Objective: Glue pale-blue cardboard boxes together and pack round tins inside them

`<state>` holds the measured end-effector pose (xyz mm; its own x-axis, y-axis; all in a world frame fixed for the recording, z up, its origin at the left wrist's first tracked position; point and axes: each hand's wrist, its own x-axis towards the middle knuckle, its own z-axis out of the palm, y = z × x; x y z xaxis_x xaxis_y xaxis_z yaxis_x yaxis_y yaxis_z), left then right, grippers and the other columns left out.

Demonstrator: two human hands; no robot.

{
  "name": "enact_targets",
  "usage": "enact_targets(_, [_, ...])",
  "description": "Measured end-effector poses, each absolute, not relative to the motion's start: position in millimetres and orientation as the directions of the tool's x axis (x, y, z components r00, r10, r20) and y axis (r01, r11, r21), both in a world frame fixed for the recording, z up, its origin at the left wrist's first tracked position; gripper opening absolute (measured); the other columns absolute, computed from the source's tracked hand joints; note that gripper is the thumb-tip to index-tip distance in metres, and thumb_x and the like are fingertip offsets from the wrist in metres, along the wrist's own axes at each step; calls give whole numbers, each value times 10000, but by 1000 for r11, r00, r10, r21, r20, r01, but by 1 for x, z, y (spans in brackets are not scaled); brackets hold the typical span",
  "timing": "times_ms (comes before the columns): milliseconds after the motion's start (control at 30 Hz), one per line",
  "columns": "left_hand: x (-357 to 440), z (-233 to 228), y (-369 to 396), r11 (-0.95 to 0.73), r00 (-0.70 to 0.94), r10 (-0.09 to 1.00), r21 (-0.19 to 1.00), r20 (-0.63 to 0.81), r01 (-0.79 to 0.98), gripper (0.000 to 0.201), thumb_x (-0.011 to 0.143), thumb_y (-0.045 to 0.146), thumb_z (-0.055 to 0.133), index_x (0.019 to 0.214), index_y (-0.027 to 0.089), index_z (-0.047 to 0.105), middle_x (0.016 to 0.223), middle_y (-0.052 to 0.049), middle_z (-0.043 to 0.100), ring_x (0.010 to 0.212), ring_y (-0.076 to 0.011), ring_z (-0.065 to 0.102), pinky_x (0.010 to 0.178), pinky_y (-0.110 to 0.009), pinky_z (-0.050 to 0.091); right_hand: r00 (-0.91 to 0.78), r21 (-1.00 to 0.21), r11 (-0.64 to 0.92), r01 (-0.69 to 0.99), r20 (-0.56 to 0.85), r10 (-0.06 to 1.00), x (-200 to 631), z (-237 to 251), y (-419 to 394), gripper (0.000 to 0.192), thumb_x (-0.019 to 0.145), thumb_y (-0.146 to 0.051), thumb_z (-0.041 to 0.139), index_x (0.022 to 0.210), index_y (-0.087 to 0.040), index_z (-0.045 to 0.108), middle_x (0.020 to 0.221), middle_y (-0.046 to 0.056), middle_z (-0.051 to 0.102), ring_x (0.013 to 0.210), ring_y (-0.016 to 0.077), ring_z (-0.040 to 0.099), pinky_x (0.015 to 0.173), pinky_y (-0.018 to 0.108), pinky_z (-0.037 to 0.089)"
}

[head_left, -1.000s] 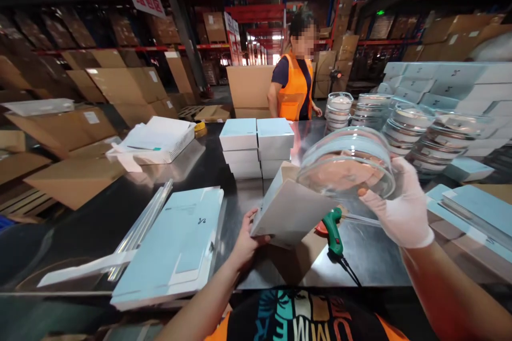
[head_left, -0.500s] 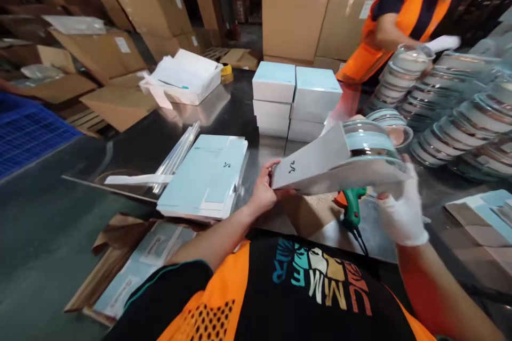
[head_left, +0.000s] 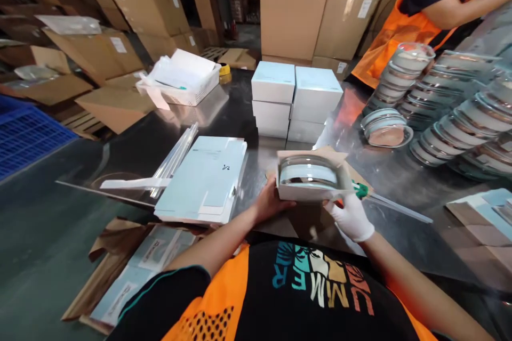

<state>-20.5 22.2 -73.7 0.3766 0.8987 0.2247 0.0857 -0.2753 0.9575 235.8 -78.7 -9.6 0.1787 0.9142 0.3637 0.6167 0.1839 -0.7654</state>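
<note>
While the head view looks down over a dark, reflective metal table (head_left: 120,149), the room behind it reads as a warehouse, with flattened cardboard cartons (head_left: 132,5) leaning in rows, a blue plastic crate (head_left: 28,136) at the left edge and red racking in the far background; on the table stand stacked pale blue boxes (head_left: 296,98), a pile of flat pale blue box blanks (head_left: 206,178), a white basket of papers (head_left: 182,82) and, to the right, leaning stacks of glass dishes (head_left: 452,112); the left hand (head_left: 270,202), bare, grips the near left side of an open white box (head_left: 310,181), and the right hand (head_left: 352,216), in a white glove, grips its near right corner; a lidded glass dish (head_left: 308,173) lies inside that box, just above the table edge; a green-handled tool (head_left: 362,189) lies touching the box's right side, partly covered by it; a small dark mark shows on the top box blank but cannot be read; the black shirt at the bottom carries the letters "UMMER"; a co-worker in an orange vest (head_left: 400,21) is cut off at the top right; the dish contents are hard to make out through the glass.
</note>
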Motion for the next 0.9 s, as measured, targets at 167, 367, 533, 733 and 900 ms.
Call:
enact_targets(167, [-22, -50, 25, -636, 324, 728, 772, 604, -10, 952, 786, 588, 923, 1573, 255, 502, 1549, -198, 586, 1486, -386, 553, 1217, -565, 482, 199, -793, 328, 513, 482, 854, 224, -13, -80, 900, 892, -583, 768, 1650, -222, 444, 1701, 185, 483, 1571, 365, 492, 1303, 549, 411])
enact_targets(367, [-19, -37, 36, -753, 268, 628, 658, 731, -29, 583, 873, 634, 832, 1287, 247, 694, 1264, -127, 698, 1234, -324, 694, 1072, -481, 573, 269, -933, 233, 273, 306, 913, 193, 17, -56, 499, 871, -635, 724, 1151, -221, 728, 1247, 131, 781, 1191, 346, 726, 1093, 506, 579])
enact_targets(533, [-27, -45, 47, -725, 123, 677, 686, 725, -54, 846, 809, 775, 805, 1460, 280, 587, 1432, -135, 601, 1266, -311, 646, 1067, -465, 555, 402, -947, 265, 182, 318, 859, 166, 29, -25, 597, 745, -340, 713, 1310, -260, 538, 1251, 75, 725, 1081, 255, 703, 982, 422, 608])
enact_targets(733, [-39, -44, 47, -774, 258, 621, 630, 740, 55, 605, 844, 762, 779, 1149, 240, 791, 1080, -83, 713, 1142, -291, 633, 1092, -491, 513, 311, -951, 111, 288, 202, 929, 217, 47, -29, 437, 902, -343, 610, 1327, -277, 533, 1280, 56, 744, 1016, 199, 747, 845, 330, 635])
enact_targets(900, [-35, -51, 43, -742, 204, 667, 662, 717, 101, 707, 834, 864, 688, 1136, 230, 771, 1034, -81, 763, 1139, -307, 681, 1227, -545, 424, 457, -701, -312, 641, 22, 889, 281, 20, -63, 390, 780, -409, 851, 1028, -149, 700, 1046, 179, 784, 1046, 321, 768, 948, 400, 588])
